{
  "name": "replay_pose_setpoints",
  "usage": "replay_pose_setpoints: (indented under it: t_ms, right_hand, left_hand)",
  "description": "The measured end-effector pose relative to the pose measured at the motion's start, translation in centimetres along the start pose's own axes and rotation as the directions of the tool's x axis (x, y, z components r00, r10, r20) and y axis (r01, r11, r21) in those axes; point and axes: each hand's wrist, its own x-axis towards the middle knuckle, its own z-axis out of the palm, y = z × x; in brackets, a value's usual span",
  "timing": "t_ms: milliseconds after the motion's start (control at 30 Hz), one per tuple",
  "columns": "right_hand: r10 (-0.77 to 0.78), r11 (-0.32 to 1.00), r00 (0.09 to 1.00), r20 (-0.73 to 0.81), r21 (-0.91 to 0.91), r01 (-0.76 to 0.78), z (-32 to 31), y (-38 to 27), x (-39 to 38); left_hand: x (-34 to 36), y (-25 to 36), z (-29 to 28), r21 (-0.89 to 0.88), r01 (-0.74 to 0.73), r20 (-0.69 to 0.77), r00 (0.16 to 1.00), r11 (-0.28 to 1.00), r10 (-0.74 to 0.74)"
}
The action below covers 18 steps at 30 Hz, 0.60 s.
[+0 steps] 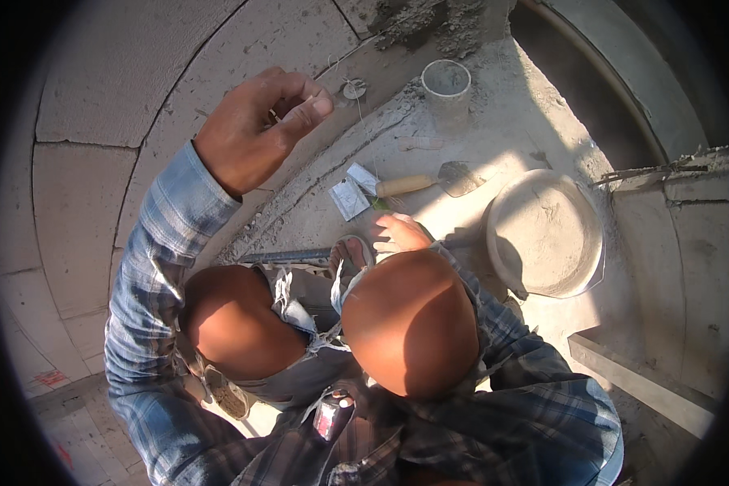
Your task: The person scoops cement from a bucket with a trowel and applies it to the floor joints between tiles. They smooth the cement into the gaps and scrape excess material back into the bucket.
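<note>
My left hand (263, 130) is raised beside the block wall (182, 49), its fingers pinched on what looks like thin pale string. A small grey disc (355, 88) is just right of it, with thin line running nearby. My right hand (398, 231) is low beside my knee, fingers apart and partly bent, with nothing visible in it. Just above that hand lie two silvery flat pieces (348, 198) and a trowel (462, 178) with a wooden handle (403, 185). My knees and torn trouser edges hide part of my right arm.
A grey cylindrical container (446, 101) stands at the back. A round bucket of grey material (547, 235) sits to my right, near a rough-edged block wall (701, 251) and a dark opening (583, 97). A long straight bar (632, 377) lies at lower right.
</note>
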Motion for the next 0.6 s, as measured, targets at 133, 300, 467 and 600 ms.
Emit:
replay_pose_setpoints:
  t_ms: [133,300,467,600]
  right_hand:
    - [-0.188,0.961,0.948,0.259,-0.152,0.232,2.6,-5.6,-1.8]
    - [-0.681,0.728,0.724,-0.109,-0.211,0.653,1.9,-17.7,-6.3]
    - [-0.704,0.613,0.709,-0.034,-0.533,0.583,0.0,-25.9,-10.3]
    - [-0.613,0.429,0.789,0.036,-0.824,0.371,-0.6,-32.3,-11.1]
  left_hand:
    - [2.6,-0.1,1.6,-0.091,0.089,0.172,0.983,0.992,-0.072]
    - [7.8,0.0,6.4,-0.162,-0.069,0.037,0.996,0.984,0.076]
    - [11.8,1.7,7.3,-0.275,-0.218,-0.167,0.970,0.936,0.177]
    - [13.9,0.5,8.3,-0.297,-0.260,-0.372,0.918,0.919,0.139]
